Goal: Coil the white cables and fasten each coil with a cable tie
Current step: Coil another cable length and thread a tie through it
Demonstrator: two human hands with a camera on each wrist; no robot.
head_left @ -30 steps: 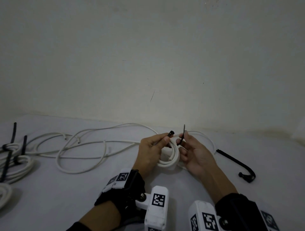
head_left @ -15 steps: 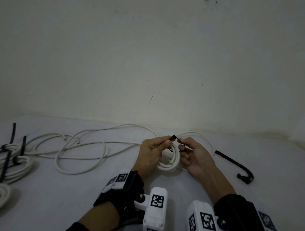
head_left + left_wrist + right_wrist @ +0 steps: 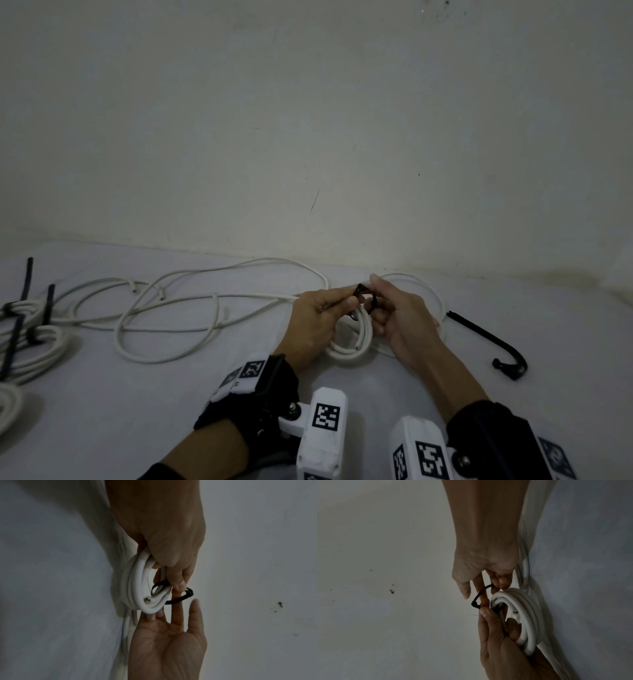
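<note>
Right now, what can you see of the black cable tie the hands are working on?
The black cable tie is a thin, flexible strap that looks like plastic, bent into a loose, unpulled loop through the small white cable coil. Its blocky head sticks out near the left hand's thumb, which pinches it. The right hand pinches the strap. Whether the tail is threaded through the head cannot be told.

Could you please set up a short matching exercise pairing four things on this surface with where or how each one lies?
Things:
1. small white coil
2. black cable tie
3. spare black tie
4. loose white cable

States:
A. lies untouched to the right of the hands
B. sprawls uncoiled to the left of the hands
C. gripped in the left hand
D. looped round the coil, pinched by both hands

Pairs: 1-C, 2-D, 3-A, 4-B
</note>
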